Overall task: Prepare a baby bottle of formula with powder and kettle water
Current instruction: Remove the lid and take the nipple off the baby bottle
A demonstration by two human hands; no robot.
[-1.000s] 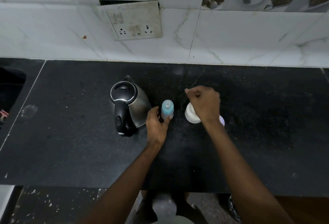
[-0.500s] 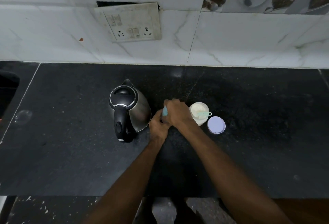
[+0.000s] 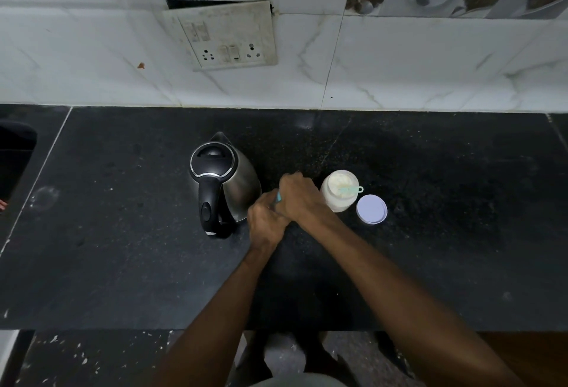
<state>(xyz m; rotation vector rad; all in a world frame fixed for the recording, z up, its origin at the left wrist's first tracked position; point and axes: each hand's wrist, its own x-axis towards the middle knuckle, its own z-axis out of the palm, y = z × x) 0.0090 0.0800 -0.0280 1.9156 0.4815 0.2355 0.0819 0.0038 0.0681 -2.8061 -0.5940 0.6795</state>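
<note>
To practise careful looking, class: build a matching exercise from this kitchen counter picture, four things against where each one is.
Things:
1. kettle
2. bottle
3. scoop
4. lid

Places:
A. lying across the open powder jar
B. flat on the counter, right of the jar
C. gripped by left hand and right hand
D. left of both hands

Pairs: 1-D, 2-C, 3-A, 4-B
</note>
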